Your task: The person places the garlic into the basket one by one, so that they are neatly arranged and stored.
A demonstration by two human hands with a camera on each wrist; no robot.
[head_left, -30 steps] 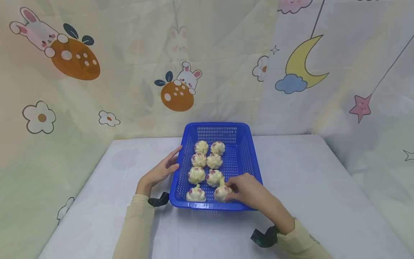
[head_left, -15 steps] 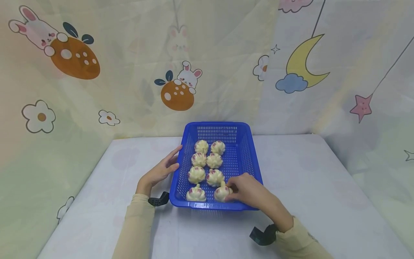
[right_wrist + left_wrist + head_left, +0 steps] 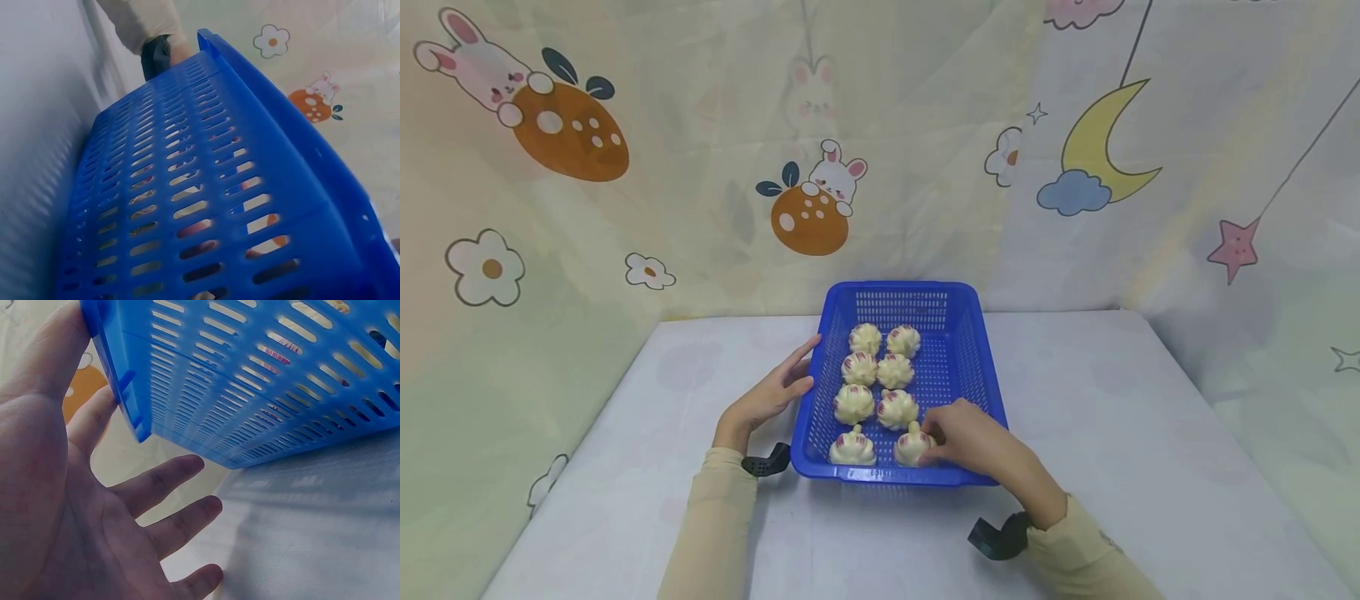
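A blue plastic basket (image 3: 955, 477) holds several pale garlic bulbs (image 3: 853, 404) with purple streaks, set in two columns over its left and middle part. My left hand (image 3: 763, 400) is at the basket's left side. In the left wrist view, the thumb and a finger of that hand (image 3: 81, 487) touch the rim while the other fingers spread free below it. Inside the front right of the basket, my right hand (image 3: 977, 437) pinches a garlic bulb (image 3: 912, 448) from its right side, its stem pointing up. The basket's wall (image 3: 162, 162) hides most of this hand in the right wrist view.
The basket stands on a white-covered table (image 3: 1097, 400), close to the back edge. Behind it hangs a cloth (image 3: 910, 167) printed with rabbits, flowers and a moon. A black wrist device (image 3: 1000, 536) sits below the right sleeve, another (image 3: 766, 461) beside the left.
My right wrist has shifted slightly left, and the garlic bulb at its fingers shows its stem a little lower than a second ago. My left hand keeps its place on the basket.
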